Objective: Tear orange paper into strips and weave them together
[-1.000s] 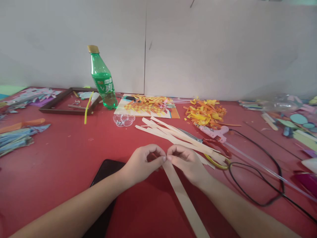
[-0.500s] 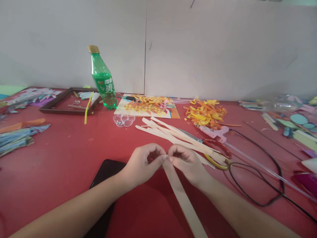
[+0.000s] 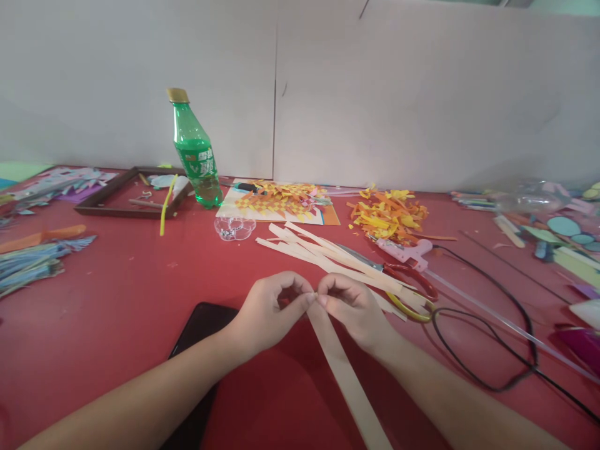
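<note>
Between the thumbs and fingertips of both hands is the far end of a long cream paper strip, which runs down toward the bottom edge of the view. My left hand pinches that end from the left, and my right hand pinches it from the right, their fingertips almost touching. The very tip of the strip is mostly hidden by the fingers. Just beyond lie several more cream paper strips, partly over a pair of scissors with red and yellow handles.
A pink glue gun with a looped black cord lies at right. A black phone is under my left forearm. Behind stand a green bottle, a brown frame, a clear flower-shaped dish and orange-yellow paper scraps.
Both hands keep the same pinch on the paper strip and have hardly moved. The camera view has shifted very slightly.
</note>
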`<state>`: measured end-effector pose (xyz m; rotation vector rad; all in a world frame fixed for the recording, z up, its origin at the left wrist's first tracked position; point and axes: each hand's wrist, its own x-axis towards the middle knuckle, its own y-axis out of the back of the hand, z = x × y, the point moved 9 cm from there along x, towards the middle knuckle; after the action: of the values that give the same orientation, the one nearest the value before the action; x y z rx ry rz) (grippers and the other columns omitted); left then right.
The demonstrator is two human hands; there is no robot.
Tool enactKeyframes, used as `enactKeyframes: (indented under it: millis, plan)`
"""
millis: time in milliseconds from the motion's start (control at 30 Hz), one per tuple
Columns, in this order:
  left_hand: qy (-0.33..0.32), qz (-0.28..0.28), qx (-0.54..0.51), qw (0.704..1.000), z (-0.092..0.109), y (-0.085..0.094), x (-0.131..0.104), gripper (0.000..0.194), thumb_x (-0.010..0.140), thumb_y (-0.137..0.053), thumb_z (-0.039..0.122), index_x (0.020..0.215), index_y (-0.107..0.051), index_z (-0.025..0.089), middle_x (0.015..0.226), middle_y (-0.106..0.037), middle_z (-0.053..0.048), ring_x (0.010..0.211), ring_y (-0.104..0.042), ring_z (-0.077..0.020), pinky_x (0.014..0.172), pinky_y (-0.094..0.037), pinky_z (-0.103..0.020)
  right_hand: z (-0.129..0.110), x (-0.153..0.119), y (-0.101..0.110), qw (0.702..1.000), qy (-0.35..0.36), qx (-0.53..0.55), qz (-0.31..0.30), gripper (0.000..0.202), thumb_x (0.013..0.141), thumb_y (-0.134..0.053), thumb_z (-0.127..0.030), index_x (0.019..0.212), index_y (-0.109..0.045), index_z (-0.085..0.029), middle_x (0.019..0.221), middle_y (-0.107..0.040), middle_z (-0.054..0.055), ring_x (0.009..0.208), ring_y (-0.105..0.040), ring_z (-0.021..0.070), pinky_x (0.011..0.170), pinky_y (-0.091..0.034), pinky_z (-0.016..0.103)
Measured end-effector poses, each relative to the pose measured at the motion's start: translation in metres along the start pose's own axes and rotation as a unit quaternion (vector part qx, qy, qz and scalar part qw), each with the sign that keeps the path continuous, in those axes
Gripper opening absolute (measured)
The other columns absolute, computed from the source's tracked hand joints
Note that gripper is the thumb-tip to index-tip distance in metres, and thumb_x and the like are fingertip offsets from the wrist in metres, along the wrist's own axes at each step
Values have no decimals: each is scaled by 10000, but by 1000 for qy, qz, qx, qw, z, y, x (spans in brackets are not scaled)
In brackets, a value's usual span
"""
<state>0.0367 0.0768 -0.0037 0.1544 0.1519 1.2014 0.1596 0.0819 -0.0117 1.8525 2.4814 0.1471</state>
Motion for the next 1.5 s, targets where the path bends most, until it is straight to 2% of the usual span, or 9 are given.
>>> enactKeyframes:
  millis: [233,433,567,700,867,933,1233,1367,1500]
  plan:
    - [14,40,-111,993,-7,10,6,189,836,-617,349,792,-564,173,711,-594,4,661,-583,-127,640,-498,-253,1,0,0,1000,-21,6,9,95,738,-594,-225,663,-548,-190,596,-489,-35,541,-414,104,520,-341,242]
    - [-1,152,-164,975,-13,38,13,230,801,-651,371,764,-517,188,693,-533,38,642,-562,-113,629,-554,-264,7,2,0,999,-38,-1,13,91,710,-616,-245,668,-559,-188,606,-496,-34,547,-413,104,516,-327,242]
    - [8,218,-215,952,-16,50,8,231,818,-638,388,816,-498,205,734,-504,42,643,-527,-96,542,-522,-201,8,3,1,999,-45,-1,21,83,687,-608,-230,640,-553,-188,587,-492,-37,532,-401,101,507,-312,245]
    - [68,142,-257,954,-20,30,8,358,805,-647,508,903,-481,207,740,-536,32,597,-535,-105,451,-486,-205,6,3,5,999,-34,11,40,87,695,-603,-227,636,-551,-190,584,-503,-37,531,-412,102,513,-321,247]
    - [138,-101,-150,974,-23,-15,5,382,686,-783,451,784,-613,122,700,-597,-15,648,-575,-113,532,-507,-201,9,1,-2,999,-39,37,7,88,714,-612,-228,667,-548,-190,611,-517,-33,542,-431,105,510,-329,242]
    - [143,-110,-148,972,-25,-16,4,350,694,-779,428,769,-624,123,690,-600,-11,645,-580,-111,551,-508,-205,9,0,-4,999,-39,36,-1,83,715,-612,-225,677,-550,-185,614,-514,-34,544,-422,101,513,-322,239]
    - [82,-33,-192,977,-19,-3,10,331,729,-758,421,705,-600,131,657,-572,10,605,-560,-97,537,-474,-194,9,2,-5,998,-41,43,0,118,704,-617,-254,656,-534,-183,580,-485,-48,517,-393,87,496,-313,230]
    - [128,63,-250,958,-37,16,15,370,724,-756,472,725,-608,133,683,-611,-4,613,-564,-87,548,-470,-177,11,2,-1,998,-50,37,16,107,706,-601,-247,650,-534,-186,594,-507,-38,535,-424,95,509,-329,237]
    - [125,181,-316,923,-49,44,18,392,653,-811,461,726,-598,139,663,-604,12,582,-553,-77,535,-470,-170,13,2,0,998,-58,32,22,86,697,-593,-233,649,-538,-187,587,-486,-46,528,-402,90,502,-320,234]
